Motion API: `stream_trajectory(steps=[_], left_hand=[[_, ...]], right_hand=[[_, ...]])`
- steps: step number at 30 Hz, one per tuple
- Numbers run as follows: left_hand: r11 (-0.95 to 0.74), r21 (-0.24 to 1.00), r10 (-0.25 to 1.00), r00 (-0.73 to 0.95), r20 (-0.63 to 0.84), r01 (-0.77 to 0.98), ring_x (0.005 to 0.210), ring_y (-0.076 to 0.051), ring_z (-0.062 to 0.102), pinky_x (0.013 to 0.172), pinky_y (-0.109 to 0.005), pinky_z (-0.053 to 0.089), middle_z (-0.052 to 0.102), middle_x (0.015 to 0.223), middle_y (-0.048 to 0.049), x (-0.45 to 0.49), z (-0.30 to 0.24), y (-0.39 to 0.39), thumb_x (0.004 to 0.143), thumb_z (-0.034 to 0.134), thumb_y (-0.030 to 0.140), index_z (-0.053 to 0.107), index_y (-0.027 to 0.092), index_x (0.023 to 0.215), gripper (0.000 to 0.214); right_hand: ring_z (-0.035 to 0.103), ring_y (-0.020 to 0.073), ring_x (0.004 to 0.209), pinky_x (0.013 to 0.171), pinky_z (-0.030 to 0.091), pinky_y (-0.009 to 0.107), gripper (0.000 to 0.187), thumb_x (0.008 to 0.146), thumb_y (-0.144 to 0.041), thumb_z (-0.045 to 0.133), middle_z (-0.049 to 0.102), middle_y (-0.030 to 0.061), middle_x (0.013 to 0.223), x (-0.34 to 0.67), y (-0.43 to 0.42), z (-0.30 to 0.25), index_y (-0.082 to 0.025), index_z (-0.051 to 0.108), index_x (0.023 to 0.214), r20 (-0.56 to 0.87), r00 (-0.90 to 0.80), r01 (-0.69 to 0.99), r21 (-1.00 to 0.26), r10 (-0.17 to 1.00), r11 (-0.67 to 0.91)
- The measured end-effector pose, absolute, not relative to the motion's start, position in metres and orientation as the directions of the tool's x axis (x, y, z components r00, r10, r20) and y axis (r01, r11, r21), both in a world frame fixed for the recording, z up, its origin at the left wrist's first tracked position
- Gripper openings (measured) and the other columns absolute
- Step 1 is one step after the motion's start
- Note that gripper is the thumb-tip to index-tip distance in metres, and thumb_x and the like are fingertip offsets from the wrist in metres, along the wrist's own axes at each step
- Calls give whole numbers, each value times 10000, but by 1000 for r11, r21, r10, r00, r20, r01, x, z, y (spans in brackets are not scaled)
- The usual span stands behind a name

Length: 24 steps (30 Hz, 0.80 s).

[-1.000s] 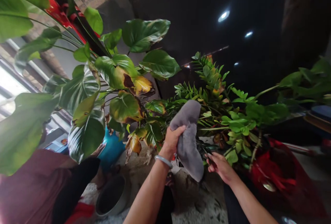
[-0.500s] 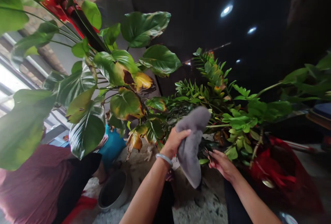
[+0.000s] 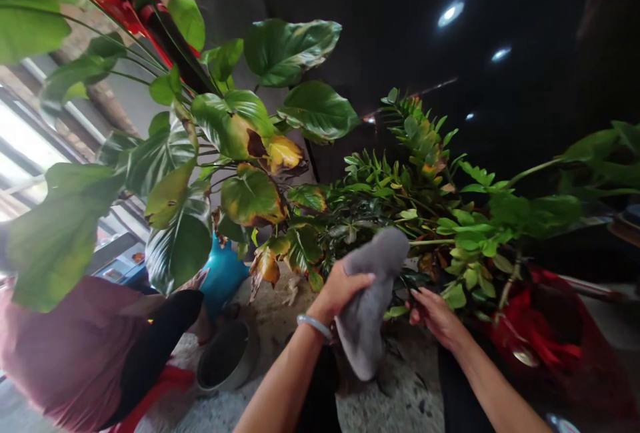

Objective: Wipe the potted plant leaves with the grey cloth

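My left hand [image 3: 345, 296], with a pale bangle at the wrist, grips a soft grey cloth [image 3: 367, 313]. The cloth's rounded upper end points toward the plants and its lower part hangs down. To the right, my right hand [image 3: 436, 313] has its thumb and fingers pinched together at some dark leaves [image 3: 411, 281]. What lies between those fingertips is too small and dark to make out. Just beyond both hands grows a leafy green plant [image 3: 470, 226]. Large leaves with yellow and brown edges [image 3: 253, 196] hang to the left of the cloth.
At left a person in a pink top [image 3: 85, 346] sits beside a grey bucket [image 3: 225, 356] and a blue rounded object [image 3: 225, 273]. A red bag [image 3: 545, 326] stands at right. Behind the plants rises a dark glossy wall [image 3: 415, 33] with light reflections.
My left hand has lowered slightly with the cloth, which has tilted a little. My right hand stays near the dark leaves. The whole view has shifted slightly, with the plants appearing farther right.
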<state>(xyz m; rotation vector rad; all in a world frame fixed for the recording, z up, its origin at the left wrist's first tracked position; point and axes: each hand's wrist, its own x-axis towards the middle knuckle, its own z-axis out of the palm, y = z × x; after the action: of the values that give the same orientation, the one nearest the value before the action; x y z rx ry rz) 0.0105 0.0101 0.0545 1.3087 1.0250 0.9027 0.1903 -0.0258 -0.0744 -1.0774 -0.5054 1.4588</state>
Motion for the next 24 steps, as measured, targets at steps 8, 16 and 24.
stream_trajectory(steps=[8, 16, 24], left_hand=[[84, 996, 957, 274, -90, 32, 677, -230, 657, 672, -316, 521, 744, 757, -36, -49, 86, -20, 509, 773, 220, 748, 192, 825, 319], [143, 980, 959, -227, -173, -141, 555, -175, 622, 581, -294, 509, 706, 623, -31, -43, 50, -1, 420, 812, 231, 708, 129, 723, 336], [213, 954, 942, -214, -257, -209, 451, -156, 584, 455, -260, 479, 679, 542, -1, -69, 53, -41, 430, 800, 252, 701, 144, 702, 309]], right_hand=[[512, 115, 351, 384, 452, 254, 326, 483, -359, 826, 636, -13, 489, 193, -27, -78, -195, 571, 602, -335, 100, -549, -804, 937, -229], [515, 105, 360, 394, 475, 251, 396, 427, -368, 869, 658, 1, 520, 191, -28, -75, -196, 544, 574, -337, 97, -566, -793, 936, -227], [513, 107, 366, 405, 469, 262, 415, 401, -412, 877, 669, 9, 542, 193, -29, -75, -190, 565, 561, -346, 94, -561, -793, 934, -237]])
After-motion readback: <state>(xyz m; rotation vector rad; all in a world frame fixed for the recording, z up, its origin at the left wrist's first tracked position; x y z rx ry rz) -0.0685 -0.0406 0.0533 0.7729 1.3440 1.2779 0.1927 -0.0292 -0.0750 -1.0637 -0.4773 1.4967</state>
